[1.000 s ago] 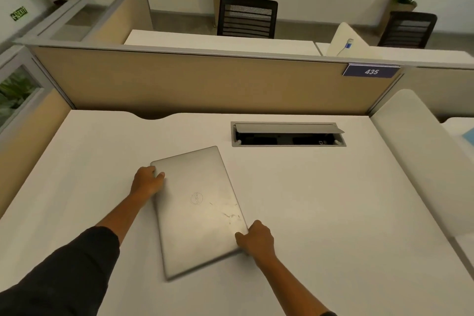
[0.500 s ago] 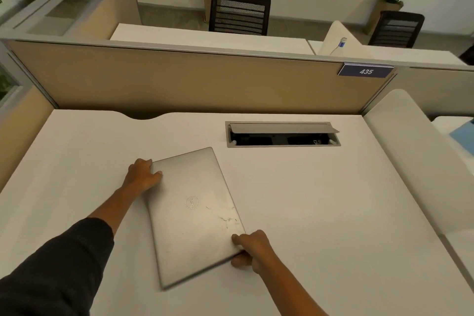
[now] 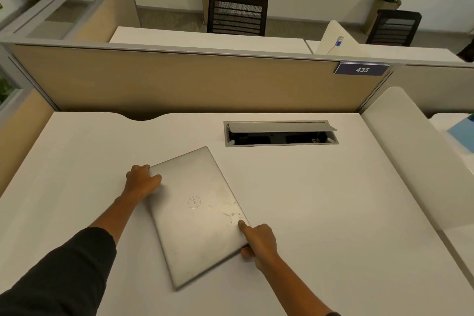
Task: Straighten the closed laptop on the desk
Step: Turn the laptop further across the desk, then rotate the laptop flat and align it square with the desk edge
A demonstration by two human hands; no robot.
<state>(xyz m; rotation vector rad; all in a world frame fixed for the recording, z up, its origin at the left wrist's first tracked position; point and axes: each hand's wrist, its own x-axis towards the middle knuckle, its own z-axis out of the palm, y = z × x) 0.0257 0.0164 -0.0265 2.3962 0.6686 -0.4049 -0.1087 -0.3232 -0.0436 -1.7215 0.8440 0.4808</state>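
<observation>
On the white desk, left of centre, lies the closed laptop, silver, lid up, flat on the surface, skewed with its long sides running diagonally, far end tipped toward the left. Left hand curls over the far-left corner, fingers wrapped on the edge, thumb on the lid. Right hand clamps the near-right edge, index finger laid on top of the lid, thumb seemingly tucked under or against the side. Both hands partly closed, both holding the laptop.

Step in hand, my read: rotating it square to the desk. Best done as a flat pivot, opposite corners pushed in opposite directions, no lifting, light pressure so the lid isn't scuffed further; scratch marks already show near the right index finger.

Room: plenty of bare desk right and toward the person. Cable tray opening with its flap raised sits near the far corner of the laptop, apart from it; keep that corner from swinging into it. Partition panel well beyond. Desk's near edge out of frame.
</observation>
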